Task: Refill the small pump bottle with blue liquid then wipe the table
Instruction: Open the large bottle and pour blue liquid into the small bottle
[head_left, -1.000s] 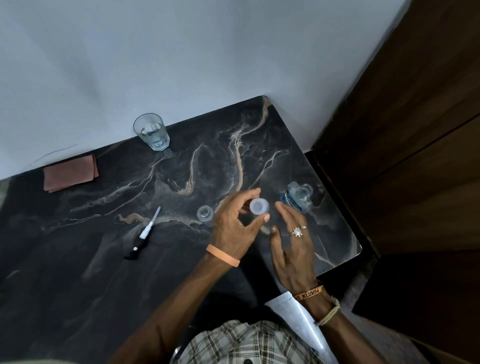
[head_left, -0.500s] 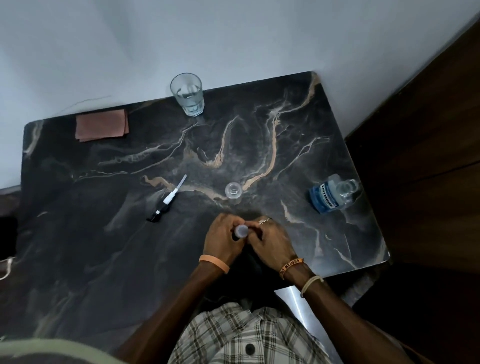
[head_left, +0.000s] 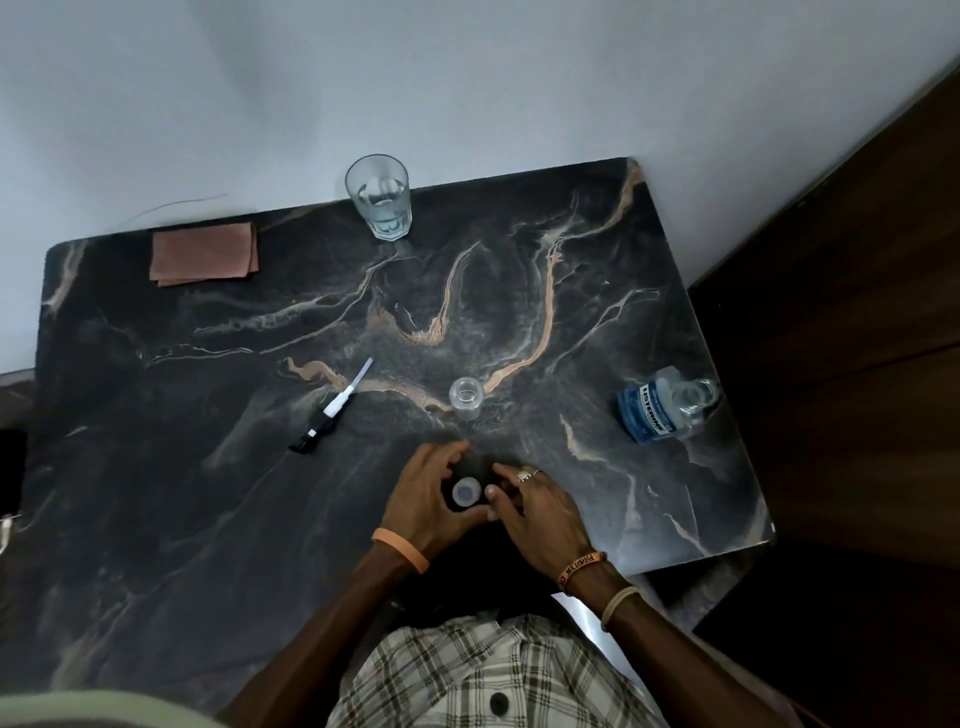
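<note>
We are finding both hands at the tabletop's (head_left: 156, 519) six o'clock edge. The left hand (head_left: 426, 499) is curling its fingers (head_left: 441, 457) round a small white cap (head_left: 465, 492), gripping it. The right hand (head_left: 540, 509) is lying loose-fingered, thumb touching the cap, seemingly steadying it. The small bottle (head_left: 466, 397) is standing open near the hands at twelve o'clock, evidently awaiting filling. Its pump (head_left: 332, 410) is lying aside at ten o'clock. The blue bottle (head_left: 660, 410) is standing at two o'clock, apparently uncapped. The cloth (head_left: 205, 257) is waiting folded at the far left corner, presumably for wiping.
</note>
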